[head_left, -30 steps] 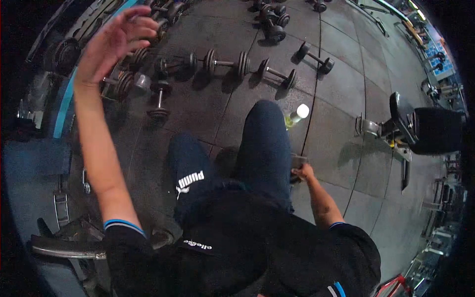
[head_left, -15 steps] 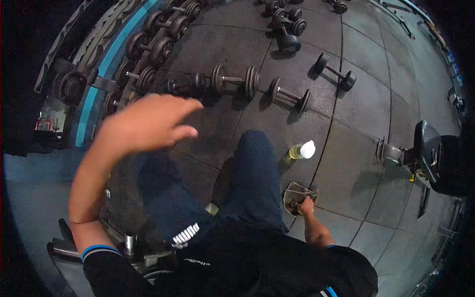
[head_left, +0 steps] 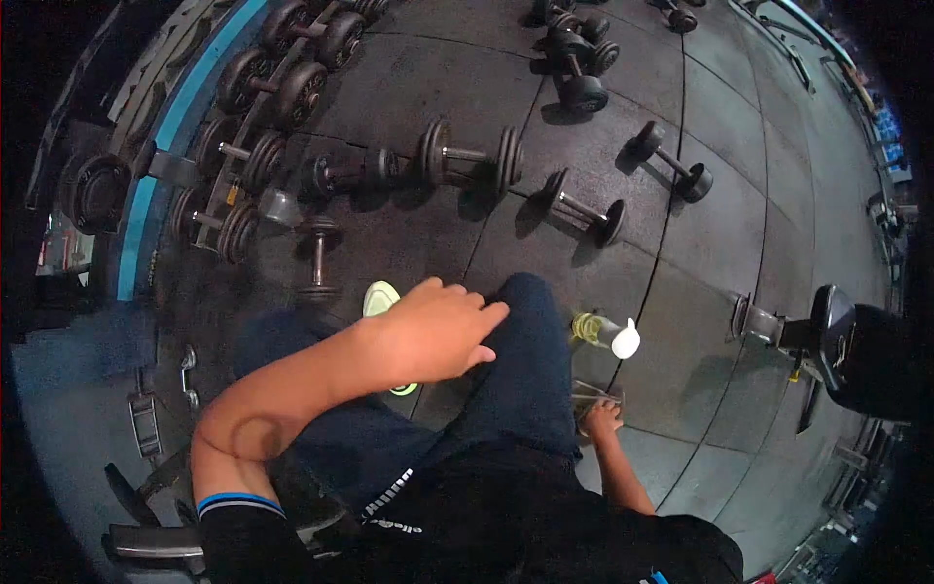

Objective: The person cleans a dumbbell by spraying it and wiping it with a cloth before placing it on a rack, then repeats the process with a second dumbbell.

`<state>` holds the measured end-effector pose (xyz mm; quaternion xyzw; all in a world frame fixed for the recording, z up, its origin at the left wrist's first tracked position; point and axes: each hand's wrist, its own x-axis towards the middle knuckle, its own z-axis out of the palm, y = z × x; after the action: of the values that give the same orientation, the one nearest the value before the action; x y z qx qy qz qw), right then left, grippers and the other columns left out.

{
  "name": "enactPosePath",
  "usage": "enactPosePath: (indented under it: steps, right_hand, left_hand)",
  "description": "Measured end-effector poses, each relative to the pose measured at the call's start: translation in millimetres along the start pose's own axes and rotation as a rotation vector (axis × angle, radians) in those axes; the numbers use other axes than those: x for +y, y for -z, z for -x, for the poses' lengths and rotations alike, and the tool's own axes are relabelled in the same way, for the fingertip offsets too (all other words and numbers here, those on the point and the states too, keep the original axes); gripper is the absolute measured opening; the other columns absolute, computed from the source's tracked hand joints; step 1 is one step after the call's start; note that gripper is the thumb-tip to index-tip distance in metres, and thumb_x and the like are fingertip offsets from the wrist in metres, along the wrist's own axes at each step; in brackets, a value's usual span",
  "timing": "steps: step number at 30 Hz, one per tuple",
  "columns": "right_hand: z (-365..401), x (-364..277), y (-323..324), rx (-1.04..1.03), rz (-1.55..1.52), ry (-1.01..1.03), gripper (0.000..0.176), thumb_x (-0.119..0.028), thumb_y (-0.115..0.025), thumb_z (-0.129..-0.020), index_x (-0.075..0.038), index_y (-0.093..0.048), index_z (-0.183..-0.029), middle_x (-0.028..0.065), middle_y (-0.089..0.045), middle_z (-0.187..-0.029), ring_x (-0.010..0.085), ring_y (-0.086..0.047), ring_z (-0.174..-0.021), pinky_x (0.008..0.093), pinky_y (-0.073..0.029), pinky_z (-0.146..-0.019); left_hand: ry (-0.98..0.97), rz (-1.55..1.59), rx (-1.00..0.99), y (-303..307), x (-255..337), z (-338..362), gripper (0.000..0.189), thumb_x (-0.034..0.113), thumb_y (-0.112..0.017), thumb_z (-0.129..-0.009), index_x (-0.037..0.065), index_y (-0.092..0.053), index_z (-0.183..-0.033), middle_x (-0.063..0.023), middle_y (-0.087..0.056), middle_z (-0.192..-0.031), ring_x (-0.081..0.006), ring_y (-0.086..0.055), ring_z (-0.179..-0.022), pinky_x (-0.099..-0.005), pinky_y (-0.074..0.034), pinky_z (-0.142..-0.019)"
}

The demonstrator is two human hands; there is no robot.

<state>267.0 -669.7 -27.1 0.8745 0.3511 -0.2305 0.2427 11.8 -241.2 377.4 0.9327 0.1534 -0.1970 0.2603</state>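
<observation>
My left hand (head_left: 438,329) hangs in the air over my thighs, thumb apart from the fingers, with nothing in it. My right hand (head_left: 603,419) is low beside my right thigh, its fingers apart at the edge of a flat grey-brown thing (head_left: 595,391), partly hidden by the hand and leg. Just above that hand, a clear bottle (head_left: 607,336) with a white cap and yellow-green base stands on the floor by my right knee.
Dumbbells lie ahead on the dark tiles, among them a plate-loaded one (head_left: 467,156), a tilted one (head_left: 584,209) and a round-headed one (head_left: 671,164). A dumbbell rack (head_left: 263,86) runs along the left. Black-padded equipment (head_left: 837,341) stands right.
My left hand has moved right and down, over my thighs. The fingers of my right hand have opened at the grey-brown thing. The view has shifted, and a light green shoe now shows.
</observation>
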Motion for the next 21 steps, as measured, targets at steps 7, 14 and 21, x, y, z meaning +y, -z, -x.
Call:
enactPosePath:
  steps: [7,14,21]
  right_hand:
    - [-13,-181,390,0.237,-0.933,0.730,0.021,-0.016,-0.070,-0.092,0.000,-0.062,-0.104,0.0259,-0.067,-0.093,0.0485,-0.064,-0.088,0.0503,-0.053,-0.074]
    - [-268,-465,449,0.495,-0.305,0.954,0.036,-0.013,-0.059,-0.088,0.003,-0.056,-0.121,0.0230,-0.063,-0.128,0.0411,-0.061,-0.119,0.0483,-0.051,-0.100]
    - [-377,-543,404,0.307,-0.191,0.762,0.033,-0.028,-0.070,-0.084,-0.004,-0.074,-0.107,0.0186,-0.074,-0.112,0.0378,-0.072,-0.103,0.0471,-0.060,-0.086]
  left_hand:
    - [0.175,-0.202,0.005,6,-25,15,0.059,0.038,-0.065,-0.095,0.004,-0.054,-0.142,-0.0115,-0.065,-0.107,-0.0289,-0.061,-0.104,-0.0444,-0.045,-0.094]
    - [0.215,0.006,0.113,46,-55,15,0.062,0.039,-0.067,-0.093,0.007,-0.052,-0.145,-0.0092,-0.063,-0.116,-0.0250,-0.058,-0.109,-0.0422,-0.043,-0.099]
    - [0.359,0.101,0.172,53,-70,44,0.055,0.031,-0.060,-0.097,0.007,-0.052,-0.146,-0.0174,-0.063,-0.121,-0.0284,-0.061,-0.112,-0.0455,-0.043,-0.103]
